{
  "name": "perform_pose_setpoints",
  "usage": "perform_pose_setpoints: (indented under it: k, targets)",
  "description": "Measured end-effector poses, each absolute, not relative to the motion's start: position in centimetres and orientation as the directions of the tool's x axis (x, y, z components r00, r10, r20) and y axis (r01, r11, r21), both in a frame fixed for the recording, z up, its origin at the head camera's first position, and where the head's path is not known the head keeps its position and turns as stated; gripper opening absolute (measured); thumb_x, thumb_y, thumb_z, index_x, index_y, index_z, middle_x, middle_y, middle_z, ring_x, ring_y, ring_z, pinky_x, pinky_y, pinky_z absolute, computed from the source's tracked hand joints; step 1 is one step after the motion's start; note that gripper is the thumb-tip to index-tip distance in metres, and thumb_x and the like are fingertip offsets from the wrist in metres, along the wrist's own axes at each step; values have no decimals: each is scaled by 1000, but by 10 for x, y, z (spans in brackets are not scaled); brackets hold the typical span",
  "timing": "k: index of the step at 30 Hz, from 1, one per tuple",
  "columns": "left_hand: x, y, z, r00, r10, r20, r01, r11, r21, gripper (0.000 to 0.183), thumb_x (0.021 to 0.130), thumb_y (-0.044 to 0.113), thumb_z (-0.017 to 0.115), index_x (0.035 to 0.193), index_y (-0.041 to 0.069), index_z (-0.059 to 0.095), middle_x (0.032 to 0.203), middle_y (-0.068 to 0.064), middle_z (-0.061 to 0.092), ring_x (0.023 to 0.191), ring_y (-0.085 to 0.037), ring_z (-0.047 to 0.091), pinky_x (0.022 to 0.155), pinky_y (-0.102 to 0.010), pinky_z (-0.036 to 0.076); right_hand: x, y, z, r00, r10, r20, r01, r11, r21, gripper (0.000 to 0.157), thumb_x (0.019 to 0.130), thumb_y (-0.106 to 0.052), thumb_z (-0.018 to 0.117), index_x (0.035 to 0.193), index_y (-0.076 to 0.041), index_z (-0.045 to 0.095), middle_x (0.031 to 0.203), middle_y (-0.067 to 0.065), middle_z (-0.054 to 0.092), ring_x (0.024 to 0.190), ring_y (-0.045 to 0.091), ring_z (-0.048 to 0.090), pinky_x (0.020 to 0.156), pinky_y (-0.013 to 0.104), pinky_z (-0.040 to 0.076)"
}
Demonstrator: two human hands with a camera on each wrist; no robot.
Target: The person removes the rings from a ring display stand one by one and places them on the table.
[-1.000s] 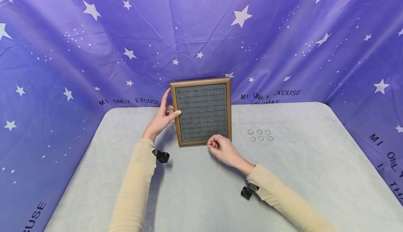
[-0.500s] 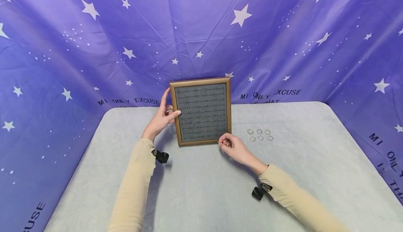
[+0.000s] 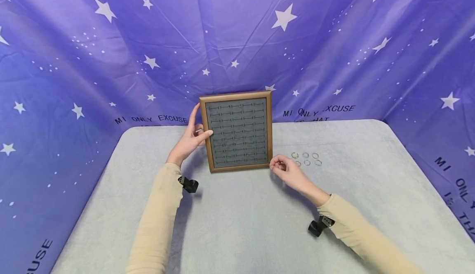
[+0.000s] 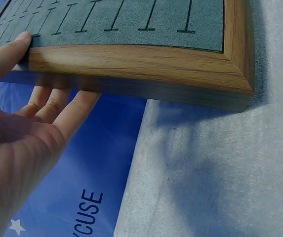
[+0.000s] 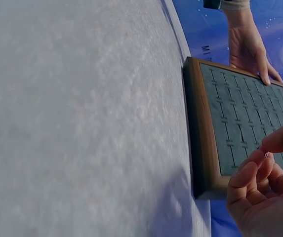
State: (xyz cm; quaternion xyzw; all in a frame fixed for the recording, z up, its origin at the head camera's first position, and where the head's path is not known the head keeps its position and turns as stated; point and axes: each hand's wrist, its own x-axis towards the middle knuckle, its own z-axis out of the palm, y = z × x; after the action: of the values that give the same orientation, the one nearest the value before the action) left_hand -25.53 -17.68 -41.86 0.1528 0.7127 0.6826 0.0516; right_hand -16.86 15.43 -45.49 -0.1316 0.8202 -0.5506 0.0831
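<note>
A wooden-framed ring display tray with rows of slots in dark grey-green fabric stands upright on the table. My left hand grips its left side, the thumb on the front and the other fingers behind, as the left wrist view also shows. Close to the tray's lower right corner is my right hand; its thumb and forefinger pinch a small shiny ring, mostly hidden by the fingertips. Right of that hand, several thin rings lie in two rows, one of them partly covered by the hand.
The table has a pale grey cloth. Behind it and at both sides hangs a purple-blue curtain with white stars and black lettering. The tray's top reaches up in front of the curtain.
My right hand has moved right, from the tray's lower edge to beyond its lower right corner, towards the rings. My left hand and the tray stay nearly still.
</note>
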Motion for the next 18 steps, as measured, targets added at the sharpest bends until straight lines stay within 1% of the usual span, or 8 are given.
perform_pose_setpoints:
  k: [3,4,5,7,9,13,16,18]
  targets:
    - [-255,-177,-418,-947,290,136,149,25,988,94,93,2,62,147,57,9,93,-12,55,70,-11,48,66,-33,54,-169,163,-454,-958,-285,11,-122,377,-918,10,90,7,56,99,12,56,82,9,55,59,12,47,50,21,42]
    - [-255,-177,-418,-948,289,135,148,21,989,94,93,2,62,147,57,10,92,-11,54,70,-11,48,66,-34,54,-169,166,-454,-961,-276,12,-121,380,-917,10,90,7,56,99,12,56,82,9,55,61,13,48,52,21,43]
    - [-255,-177,-418,-948,289,136,148,20,989,93,93,2,62,147,57,10,91,-11,53,70,-11,47,67,-34,54,-168,169,-453,-964,-266,9,-113,381,-918,11,90,7,56,99,11,56,82,9,55,61,13,48,52,21,43]
    - [-256,-177,-418,-947,290,136,149,23,989,93,93,2,62,148,56,9,90,-10,52,69,-11,45,67,-34,54,-167,176,-452,-968,-250,18,-116,383,-917,11,89,6,57,99,9,58,84,6,54,66,11,48,57,20,43]
    - [-255,-177,-418,-949,288,132,146,26,989,93,93,2,62,148,56,9,88,-9,50,69,-11,43,66,-32,53,-166,184,-451,-969,-247,23,-120,385,-915,11,88,5,59,99,8,58,84,8,55,65,11,49,56,20,43]
    - [-254,-177,-417,-951,283,126,144,43,989,93,94,4,62,147,57,9,85,-7,46,68,-10,39,61,-27,49,-167,200,-452,-961,-275,39,-153,406,-901,10,88,4,60,97,7,58,80,13,56,59,18,50,48,26,46]
    - [-253,-177,-417,-951,283,123,142,46,989,93,94,4,62,147,58,9,86,-7,46,69,-11,40,61,-28,49,-168,210,-454,-955,-295,29,-158,426,-891,9,89,4,60,97,8,58,76,15,55,57,23,51,44,30,47]
    - [-254,-176,-418,-951,283,121,139,43,989,92,94,3,62,146,58,9,89,-9,49,70,-11,43,63,-30,51,-169,217,-455,-954,-298,16,-153,443,-884,9,89,4,59,97,8,58,73,15,55,57,24,51,44,32,48]
